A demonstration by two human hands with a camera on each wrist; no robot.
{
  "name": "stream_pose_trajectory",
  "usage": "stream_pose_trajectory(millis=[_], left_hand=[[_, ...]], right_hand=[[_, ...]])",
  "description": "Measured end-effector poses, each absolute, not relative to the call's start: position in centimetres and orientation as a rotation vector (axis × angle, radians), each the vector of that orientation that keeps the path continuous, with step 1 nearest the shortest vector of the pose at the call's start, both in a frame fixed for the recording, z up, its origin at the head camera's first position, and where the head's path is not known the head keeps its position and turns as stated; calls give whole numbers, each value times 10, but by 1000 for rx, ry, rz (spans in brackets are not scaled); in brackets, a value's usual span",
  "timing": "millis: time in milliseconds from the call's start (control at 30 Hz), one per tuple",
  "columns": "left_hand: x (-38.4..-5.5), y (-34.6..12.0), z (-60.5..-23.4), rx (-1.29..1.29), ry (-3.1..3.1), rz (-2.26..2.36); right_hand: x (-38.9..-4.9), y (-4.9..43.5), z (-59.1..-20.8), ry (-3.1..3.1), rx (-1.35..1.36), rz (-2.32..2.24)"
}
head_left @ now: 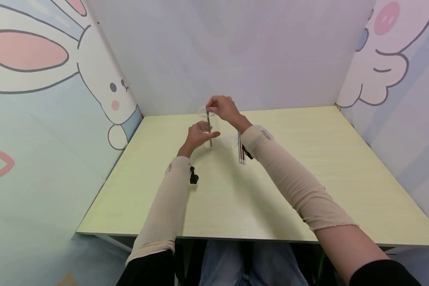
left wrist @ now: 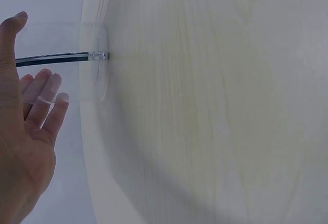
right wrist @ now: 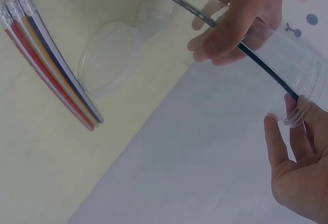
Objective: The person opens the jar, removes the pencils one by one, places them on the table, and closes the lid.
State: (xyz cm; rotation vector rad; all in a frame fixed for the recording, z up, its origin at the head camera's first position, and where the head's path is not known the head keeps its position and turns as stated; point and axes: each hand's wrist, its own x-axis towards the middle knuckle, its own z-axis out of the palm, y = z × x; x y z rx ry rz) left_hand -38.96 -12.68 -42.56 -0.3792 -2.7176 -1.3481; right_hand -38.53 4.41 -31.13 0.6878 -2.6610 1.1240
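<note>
A clear plastic jar (head_left: 215, 123) stands upright near the back of the table, its rim facing up. My left hand (head_left: 196, 136) holds the jar around its body, thumb on the near side and fingers behind. Inside the jar is a dark pencil (right wrist: 269, 71), its eraser end (left wrist: 98, 56) down at the jar's base in the left wrist view. At the rim, my right hand (head_left: 224, 108) pinches the pencil's upper end between thumb and fingers.
A clear round lid (right wrist: 109, 59) lies on the table (head_left: 157, 190) just right of the jar. Beside it are three pencils (head_left: 241, 153), red, orange and dark blue, with eraser ends towards me, partly hidden by my right forearm. A plain wall (head_left: 236, 51) rises behind the table.
</note>
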Motion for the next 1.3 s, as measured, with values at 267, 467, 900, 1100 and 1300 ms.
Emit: stream_pose_trajectory(millis=[267, 467, 900, 1100, 1300], left_hand=[[-389, -128, -427, -395, -2713, -1363], [-390, -125, -423, -406, -2704, -1374], [-388, -126, -427, -353, -2715, -1389], [-386, -125, -427, -359, -2707, -1404], [-388, -126, -428, -367, -2699, -1404]], right_hand=[[-387, 44, -310, -2679, 720, 1112], [-388, 47, -310, -2635, 736, 1108], [-388, 50, -309, -2587, 776, 975], [-390, 54, -304, -2565, 756, 916], [-388, 58, -295, -2527, 772, 901]])
